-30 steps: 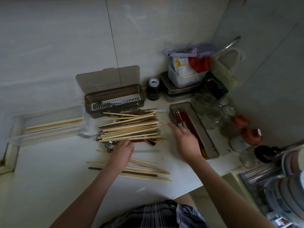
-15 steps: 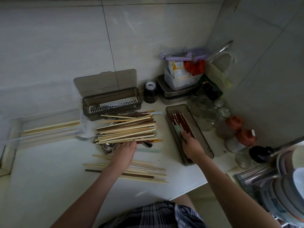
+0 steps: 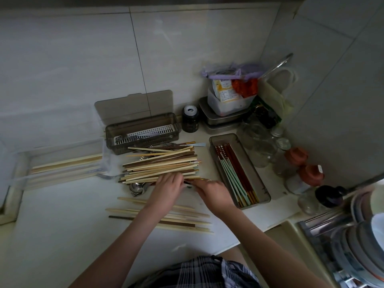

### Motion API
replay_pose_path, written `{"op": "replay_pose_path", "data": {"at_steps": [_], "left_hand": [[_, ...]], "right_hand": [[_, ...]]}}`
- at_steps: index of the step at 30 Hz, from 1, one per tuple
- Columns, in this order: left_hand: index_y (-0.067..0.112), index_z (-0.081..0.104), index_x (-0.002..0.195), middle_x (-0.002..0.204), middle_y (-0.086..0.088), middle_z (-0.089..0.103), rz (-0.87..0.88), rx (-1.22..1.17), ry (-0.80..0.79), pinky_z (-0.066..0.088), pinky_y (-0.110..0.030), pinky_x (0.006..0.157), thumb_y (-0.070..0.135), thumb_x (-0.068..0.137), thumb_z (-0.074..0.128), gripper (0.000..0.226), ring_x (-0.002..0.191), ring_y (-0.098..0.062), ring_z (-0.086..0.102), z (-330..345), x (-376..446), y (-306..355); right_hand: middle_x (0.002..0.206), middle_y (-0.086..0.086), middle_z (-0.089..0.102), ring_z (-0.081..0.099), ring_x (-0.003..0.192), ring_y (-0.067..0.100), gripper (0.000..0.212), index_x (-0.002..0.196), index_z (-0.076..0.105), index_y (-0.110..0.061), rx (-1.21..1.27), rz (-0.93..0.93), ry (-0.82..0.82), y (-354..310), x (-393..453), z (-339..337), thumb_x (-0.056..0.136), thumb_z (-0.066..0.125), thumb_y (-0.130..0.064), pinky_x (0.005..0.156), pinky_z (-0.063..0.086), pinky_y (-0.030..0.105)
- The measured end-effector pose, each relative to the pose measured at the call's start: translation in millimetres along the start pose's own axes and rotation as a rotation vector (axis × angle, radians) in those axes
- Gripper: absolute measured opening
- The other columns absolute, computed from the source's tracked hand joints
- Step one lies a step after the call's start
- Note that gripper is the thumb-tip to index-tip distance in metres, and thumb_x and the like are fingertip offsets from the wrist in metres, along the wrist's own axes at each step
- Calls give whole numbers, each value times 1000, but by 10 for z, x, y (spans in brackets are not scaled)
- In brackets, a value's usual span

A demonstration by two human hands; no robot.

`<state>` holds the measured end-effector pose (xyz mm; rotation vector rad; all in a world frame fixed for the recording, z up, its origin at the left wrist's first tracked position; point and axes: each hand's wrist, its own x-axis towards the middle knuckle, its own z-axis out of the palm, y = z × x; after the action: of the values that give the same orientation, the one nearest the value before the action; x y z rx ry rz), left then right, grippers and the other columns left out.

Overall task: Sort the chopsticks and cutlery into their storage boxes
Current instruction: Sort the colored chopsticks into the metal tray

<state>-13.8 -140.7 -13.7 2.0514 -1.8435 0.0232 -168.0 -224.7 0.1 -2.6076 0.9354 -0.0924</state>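
In the head view, a loose pile of chopsticks point(image 3: 162, 165) lies across the middle of the table point(image 3: 52, 235), mostly pale wood with some dark ones, on top of spoons point(image 3: 137, 187) and other cutlery. Both hands meet at the pile's near edge. The left hand point(image 3: 168, 187) rests its curled fingers on the nearest sticks. The right hand point(image 3: 212, 192) seems to pinch a dark stick with a gold tip, though what it holds is too hidden to be sure of.

To the right, an open narrow box point(image 3: 257, 173) holds red and pale green chopsticks laid lengthwise. A brown box with a raised lid point(image 3: 143, 132) stands behind the pile, and a clear tray point(image 3: 62, 165) on the left holds pale wooden sticks. Another group of sticks point(image 3: 187, 221) lies near the table's front edge.

These sticks look light, stiff and smooth, so they probably roll and slip easily. Pinching a matched pair near the middle should keep it level. The spoons underneath are heavier, and best lifted by the handle once the sticks are off.
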Motion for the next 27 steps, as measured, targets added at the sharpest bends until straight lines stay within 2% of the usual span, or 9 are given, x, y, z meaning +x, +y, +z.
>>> {"op": "replay_pose_path", "data": {"at_steps": [2,4,9,12,15,18,22,24,27], "left_hand": [[15,52,81,77,2,58,-3,3,12,45,-31,63,21,75,73,23,71,-20,58,-12,-29,-22],[14,53,86,80,0,59,-51,-6,14,45,-33,65,20,76,74,24,75,-21,58,-7,-52,-65],[12,51,118,115,-6,55,-164,123,-155,39,-39,91,23,87,60,35,110,-26,49,21,41,-277],[17,46,131,130,-3,46,-136,135,-221,30,-38,104,24,89,55,43,124,-22,38,18,121,-386],[22,43,135,134,0,42,-132,139,-271,25,-37,107,26,89,55,47,127,-20,33,2,189,-419],[22,45,133,132,0,43,-139,130,-278,27,-37,106,26,88,57,47,125,-21,34,3,218,-405],[18,48,127,130,-2,44,-177,158,-298,30,-36,102,28,87,58,43,122,-21,36,5,247,-391],[16,49,125,129,-3,43,-197,167,-321,30,-36,101,29,86,59,42,122,-22,35,4,252,-391],[15,47,125,129,-3,41,-205,196,-351,31,-36,101,31,86,59,44,121,-21,35,-2,237,-398]], "right_hand": [[107,4,66,62,94,26,29,121,55,-28,57,20,-64,64,-49,13,101,35,-32,77,51,38],[111,3,63,61,97,25,30,124,53,-29,58,32,-49,132,-80,-21,100,35,-28,76,52,39],[117,6,59,61,94,26,44,133,40,-33,54,180,218,349,-104,-251,94,41,-12,72,53,38],[115,10,58,59,92,32,59,135,44,-29,32,323,373,483,-107,-376,85,40,2,67,52,38],[114,12,60,57,97,33,61,134,51,-25,-15,498,444,609,-139,-385,82,41,6,74,52,43],[111,12,63,59,93,31,58,131,57,-23,0,580,388,695,-196,-309,84,40,8,72,53,42],[102,9,63,61,67,23,61,132,55,-30,80,702,179,765,-234,-166,88,37,8,53,49,34],[105,10,65,63,77,26,57,133,53,-32,64,691,115,760,-224,-152,90,36,2,60,51,35],[128,6,57,52,113,28,47,134,51,-31,-86,588,26,735,-170,-154,94,37,-10,92,45,41]]}}
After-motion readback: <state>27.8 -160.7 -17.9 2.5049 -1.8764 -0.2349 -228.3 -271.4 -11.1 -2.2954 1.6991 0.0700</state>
